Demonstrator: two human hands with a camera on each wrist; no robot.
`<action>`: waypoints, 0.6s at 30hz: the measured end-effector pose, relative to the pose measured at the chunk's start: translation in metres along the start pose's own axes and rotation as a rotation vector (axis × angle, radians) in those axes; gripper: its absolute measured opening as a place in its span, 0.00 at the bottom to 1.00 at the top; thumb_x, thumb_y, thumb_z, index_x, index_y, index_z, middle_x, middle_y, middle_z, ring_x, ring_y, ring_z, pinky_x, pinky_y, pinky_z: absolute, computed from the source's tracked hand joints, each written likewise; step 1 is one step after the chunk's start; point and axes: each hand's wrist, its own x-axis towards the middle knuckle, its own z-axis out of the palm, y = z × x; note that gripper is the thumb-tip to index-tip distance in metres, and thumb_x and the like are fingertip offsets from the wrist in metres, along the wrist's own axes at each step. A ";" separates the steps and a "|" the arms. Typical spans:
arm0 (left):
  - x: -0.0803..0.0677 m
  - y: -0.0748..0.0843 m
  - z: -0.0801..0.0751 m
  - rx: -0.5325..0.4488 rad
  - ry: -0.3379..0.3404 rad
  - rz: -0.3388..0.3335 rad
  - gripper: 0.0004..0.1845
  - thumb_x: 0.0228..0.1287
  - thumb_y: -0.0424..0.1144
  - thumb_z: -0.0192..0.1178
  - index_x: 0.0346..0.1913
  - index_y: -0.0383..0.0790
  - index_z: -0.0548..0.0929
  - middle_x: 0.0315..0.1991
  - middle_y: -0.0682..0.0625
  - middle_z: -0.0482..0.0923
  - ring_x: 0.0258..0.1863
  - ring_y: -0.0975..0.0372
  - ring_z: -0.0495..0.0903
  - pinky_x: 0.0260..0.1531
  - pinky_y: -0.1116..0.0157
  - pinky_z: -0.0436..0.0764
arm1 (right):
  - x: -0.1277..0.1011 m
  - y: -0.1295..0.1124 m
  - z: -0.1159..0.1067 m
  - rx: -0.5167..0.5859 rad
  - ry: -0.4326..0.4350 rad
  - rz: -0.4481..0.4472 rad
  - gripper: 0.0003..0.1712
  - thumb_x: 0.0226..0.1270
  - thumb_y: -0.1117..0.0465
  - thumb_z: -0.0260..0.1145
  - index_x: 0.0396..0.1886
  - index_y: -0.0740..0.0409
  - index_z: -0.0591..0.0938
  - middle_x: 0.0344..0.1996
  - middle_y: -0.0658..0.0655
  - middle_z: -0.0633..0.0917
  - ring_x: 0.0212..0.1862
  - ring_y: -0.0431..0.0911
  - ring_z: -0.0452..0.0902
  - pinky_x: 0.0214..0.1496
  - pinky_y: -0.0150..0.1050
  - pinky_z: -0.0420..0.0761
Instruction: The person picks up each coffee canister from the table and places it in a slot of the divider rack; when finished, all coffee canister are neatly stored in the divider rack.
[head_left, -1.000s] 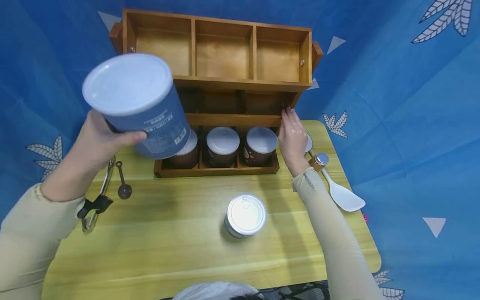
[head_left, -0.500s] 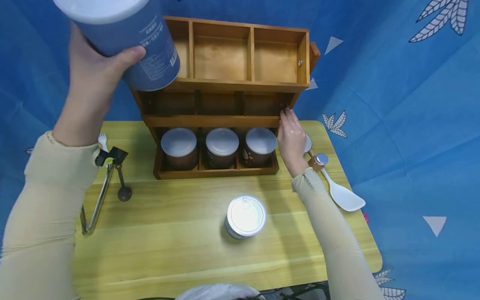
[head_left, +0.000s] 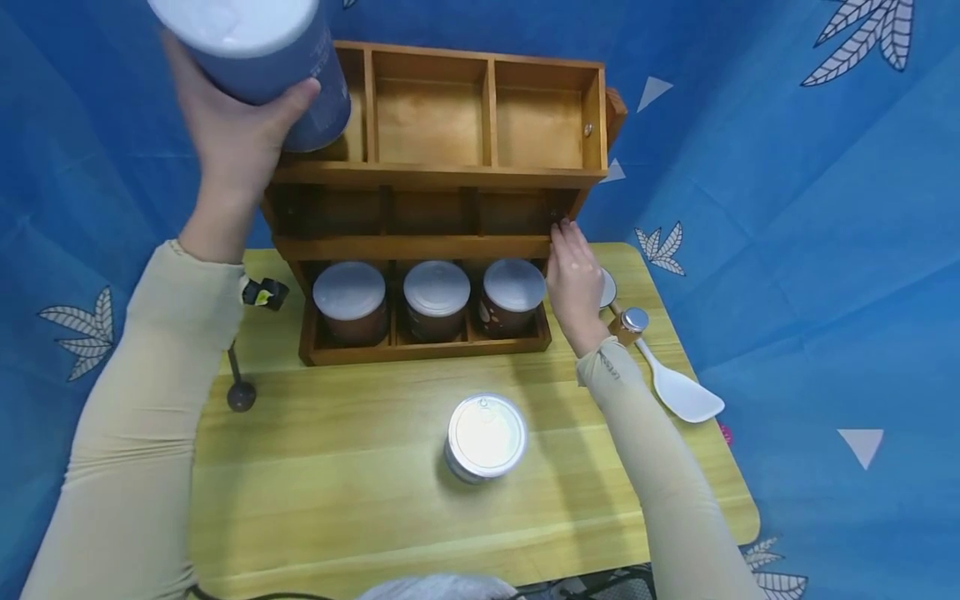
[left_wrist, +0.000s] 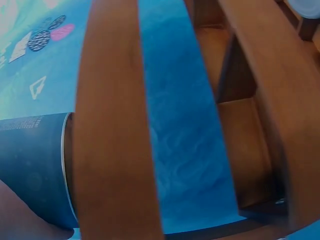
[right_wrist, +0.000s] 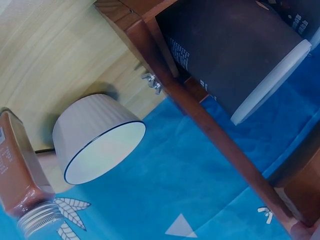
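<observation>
My left hand (head_left: 232, 133) grips a large blue canister (head_left: 240, 21) with a white lid at the top tier's left compartment. In the left wrist view the canister's (left_wrist: 30, 165) rim end meets a plank of the wooden rack (left_wrist: 112, 120); whether its base rests there I cannot tell. My right hand (head_left: 573, 283) holds the right side of the tiered rack (head_left: 442, 177), fingertips at the middle tier and thumb hidden. Lidded dark tubs (head_left: 437, 287) stand in the rack's bottom tier. A small silver-topped can (head_left: 486, 437) stands on the table.
Right of the rack are a white cup (right_wrist: 100, 135), a bottle with a silver cap (head_left: 630, 323) and a white spatula (head_left: 686, 393). A dark measuring spoon (head_left: 241, 395) lies on the left, beside my sleeve. Blue cloth (head_left: 787, 250) hangs behind.
My left hand has carried the blue canister up from in front of the rack, then slightly right to the top tier. My right hand keeps its place on the rack.
</observation>
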 end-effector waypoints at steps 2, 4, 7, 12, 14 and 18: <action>-0.003 -0.003 -0.001 0.045 -0.014 -0.021 0.62 0.35 0.38 0.79 0.72 0.24 0.51 0.66 0.45 0.67 0.68 0.59 0.67 0.72 0.67 0.64 | 0.000 0.000 0.000 0.001 0.003 -0.001 0.18 0.75 0.65 0.54 0.59 0.65 0.80 0.61 0.63 0.80 0.66 0.55 0.75 0.66 0.48 0.78; -0.004 -0.007 0.000 0.082 -0.028 -0.023 0.62 0.35 0.37 0.79 0.72 0.24 0.50 0.67 0.45 0.67 0.69 0.60 0.66 0.72 0.67 0.64 | 0.000 0.000 -0.001 0.000 0.009 -0.003 0.18 0.75 0.65 0.54 0.59 0.65 0.80 0.61 0.63 0.81 0.66 0.55 0.75 0.66 0.48 0.78; -0.006 -0.014 0.000 0.119 -0.042 -0.011 0.62 0.34 0.37 0.79 0.73 0.25 0.51 0.68 0.45 0.66 0.68 0.61 0.66 0.71 0.68 0.63 | 0.000 -0.002 -0.002 0.002 0.013 -0.005 0.18 0.75 0.65 0.54 0.59 0.65 0.80 0.61 0.63 0.81 0.66 0.55 0.75 0.66 0.48 0.78; -0.010 -0.025 -0.005 0.237 -0.073 0.025 0.60 0.36 0.40 0.80 0.72 0.27 0.55 0.68 0.46 0.67 0.68 0.64 0.66 0.71 0.70 0.62 | -0.001 -0.003 -0.002 0.003 0.005 -0.004 0.18 0.76 0.65 0.53 0.59 0.65 0.80 0.60 0.64 0.81 0.66 0.55 0.75 0.66 0.48 0.78; -0.011 -0.027 -0.006 0.269 -0.085 0.019 0.60 0.37 0.41 0.80 0.73 0.28 0.55 0.68 0.47 0.67 0.68 0.65 0.66 0.71 0.70 0.62 | -0.002 -0.003 -0.002 0.000 0.002 -0.002 0.18 0.76 0.65 0.53 0.59 0.65 0.80 0.61 0.64 0.81 0.66 0.55 0.75 0.66 0.48 0.78; -0.014 -0.023 -0.008 0.328 -0.110 -0.031 0.59 0.40 0.40 0.78 0.74 0.31 0.54 0.70 0.47 0.65 0.70 0.64 0.64 0.71 0.70 0.61 | -0.001 -0.002 -0.001 0.007 0.003 0.004 0.18 0.76 0.65 0.53 0.59 0.65 0.80 0.61 0.63 0.81 0.66 0.55 0.75 0.66 0.48 0.78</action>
